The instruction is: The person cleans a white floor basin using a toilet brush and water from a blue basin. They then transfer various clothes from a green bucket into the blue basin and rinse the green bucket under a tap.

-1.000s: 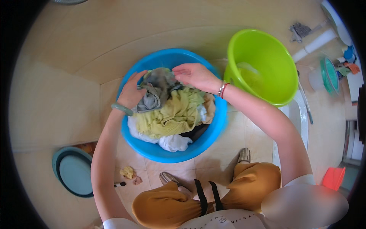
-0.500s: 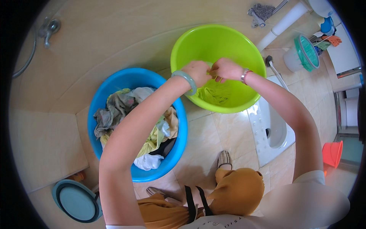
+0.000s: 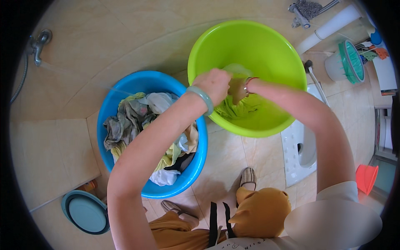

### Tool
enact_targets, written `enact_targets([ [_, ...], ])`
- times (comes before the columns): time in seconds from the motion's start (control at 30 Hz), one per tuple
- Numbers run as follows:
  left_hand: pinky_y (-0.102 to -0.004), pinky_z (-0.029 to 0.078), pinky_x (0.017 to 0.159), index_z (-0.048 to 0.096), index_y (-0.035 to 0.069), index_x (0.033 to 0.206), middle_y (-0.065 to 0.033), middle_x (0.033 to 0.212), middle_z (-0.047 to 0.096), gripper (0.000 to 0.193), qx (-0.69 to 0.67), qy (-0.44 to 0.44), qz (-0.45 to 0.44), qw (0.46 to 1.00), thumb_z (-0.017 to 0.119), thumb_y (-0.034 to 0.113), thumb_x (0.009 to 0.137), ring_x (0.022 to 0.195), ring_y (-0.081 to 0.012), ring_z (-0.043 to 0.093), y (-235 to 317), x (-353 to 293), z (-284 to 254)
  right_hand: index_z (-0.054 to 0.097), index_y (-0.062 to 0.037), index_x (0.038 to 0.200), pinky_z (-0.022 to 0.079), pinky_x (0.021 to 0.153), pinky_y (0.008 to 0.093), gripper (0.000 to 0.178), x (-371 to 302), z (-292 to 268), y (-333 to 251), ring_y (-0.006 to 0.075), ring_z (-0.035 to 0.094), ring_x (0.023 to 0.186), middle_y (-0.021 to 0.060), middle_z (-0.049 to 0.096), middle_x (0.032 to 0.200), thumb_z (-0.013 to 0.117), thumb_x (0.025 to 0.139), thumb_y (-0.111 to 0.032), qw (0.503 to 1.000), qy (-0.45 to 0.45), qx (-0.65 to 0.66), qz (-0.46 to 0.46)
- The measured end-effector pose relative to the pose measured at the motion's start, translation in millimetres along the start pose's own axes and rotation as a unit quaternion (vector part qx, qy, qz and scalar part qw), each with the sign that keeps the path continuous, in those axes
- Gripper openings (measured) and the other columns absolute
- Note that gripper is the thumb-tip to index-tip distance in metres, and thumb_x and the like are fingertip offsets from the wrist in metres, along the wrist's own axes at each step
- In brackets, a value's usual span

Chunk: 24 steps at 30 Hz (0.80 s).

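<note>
Both hands are over a large lime-green tub (image 3: 250, 31). My left hand (image 3: 214, 83), with a pale green bangle above it, is closed near the tub's left side; what it grips is hidden. Close beside it, my right hand (image 3: 238, 89) reaches lower into the tub, its fingers blurred and pointing down. Below the hands lies a wet yellow-green cloth (image 3: 237, 109), partly under the right wrist. A pale, translucent patch (image 3: 236, 69) shows just behind the hands; I cannot tell whether it is fabric or splashing water.
On the left stands a blue tub (image 3: 196, 168) heaped with mixed clothes (image 3: 129, 118). A faint streak like water runs from the wall tap (image 3: 39, 46) towards it. A white squat toilet (image 3: 298, 166), a lined bin (image 3: 346, 62), a red bucket (image 3: 366, 179) and a grey-blue basin (image 3: 87, 212) surround me.
My right hand has dropped lower into the green tub and turned fingers-down. My left hand is now more of a fist. The view has shifted slightly.
</note>
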<state>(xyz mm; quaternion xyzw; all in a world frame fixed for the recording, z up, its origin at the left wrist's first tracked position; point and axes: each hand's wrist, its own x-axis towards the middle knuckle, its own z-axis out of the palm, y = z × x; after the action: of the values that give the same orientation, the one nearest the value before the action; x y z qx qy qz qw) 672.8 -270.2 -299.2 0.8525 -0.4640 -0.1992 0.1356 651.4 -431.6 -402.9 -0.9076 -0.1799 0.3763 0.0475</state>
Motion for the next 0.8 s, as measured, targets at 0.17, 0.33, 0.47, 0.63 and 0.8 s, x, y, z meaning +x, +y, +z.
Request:
enact_targets([
  [0.17, -0.0372, 0.043, 0.09, 0.035, 0.006, 0.134, -0.0208, 0.123, 0.05, 0.07, -0.115, 0.148, 0.03, 0.982, 0.065, 0.004, 0.071, 0.113, -0.0331, 0.049, -21.3, -3.9, 0.1, 0.049, -0.0034, 0.07, 0.04, 0.05, 0.0272, 0.029, -108.1, -63.0, -17.9, 0.0123, 0.053, 0.059, 0.0048, 0.051, 0.063, 0.07, 0.066, -0.024, 0.944, 0.168, 0.278, 0.051],
  [0.33, -0.0364, 0.032, 0.104, 0.021, 0.006, 0.141, -0.0246, 0.135, 0.036, 0.099, -0.272, 0.091, 0.094, 0.953, 0.077, 0.016, 0.06, 0.126, -0.0374, 0.034, -3.1, -0.5, -11.8, 0.054, -0.0055, 0.077, 0.042, 0.054, 0.0217, 0.023, -212.0, -103.5, -33.4, 0.006, 0.054, 0.066, 0.0001, 0.056, 0.073, 0.07, 0.077, -0.022, 0.767, 0.443, 0.458, -0.072],
  [0.47, -0.0407, 0.031, 0.102, 0.025, 0.011, 0.139, -0.0193, 0.131, 0.04, 0.098, -0.452, 0.14, 0.04, 0.88, 0.08, 0.022, 0.059, 0.124, -0.0319, 0.035, 23.4, -17.0, -30.9, 0.056, -0.0044, 0.088, 0.044, 0.056, 0.0197, 0.021, -244.8, -137.4, -64.0, 0.0062, 0.055, 0.066, 0.0005, 0.059, 0.076, 0.067, 0.081, -0.021, 0.577, 0.549, 0.577, -0.183],
  [0.63, -0.0369, 0.048, 0.079, 0.051, 0.011, 0.12, -0.0038, 0.106, 0.061, 0.042, -0.665, 0.169, -0.081, 0.723, 0.062, 0.019, 0.08, 0.096, -0.0171, 0.059, 45.4, -58.9, -69.7, 0.051, -0.0051, 0.092, 0.045, 0.07, 0.0207, 0.017, -272.6, -167.3, -106.1, 0.0066, 0.054, 0.078, 0.001, 0.057, 0.085, 0.061, 0.084, -0.016, 0.656, 0.604, 0.438, -0.116],
  [0.8, -0.0349, 0.047, 0.086, 0.051, 0.002, 0.117, -0.0092, 0.109, 0.061, 0.037, -0.672, 0.201, 0.053, 0.711, 0.057, 0.015, 0.083, 0.1, -0.0204, 0.058, 36.1, -150.7, -150.3, 0.053, -0.0016, 0.094, 0.051, 0.067, 0.0237, 0.02, -274.5, -202.5, -161.6, 0.012, 0.061, 0.077, 0.0073, 0.062, 0.085, 0.054, 0.091, -0.021, 0.51, 0.649, 0.454, -0.336],
])
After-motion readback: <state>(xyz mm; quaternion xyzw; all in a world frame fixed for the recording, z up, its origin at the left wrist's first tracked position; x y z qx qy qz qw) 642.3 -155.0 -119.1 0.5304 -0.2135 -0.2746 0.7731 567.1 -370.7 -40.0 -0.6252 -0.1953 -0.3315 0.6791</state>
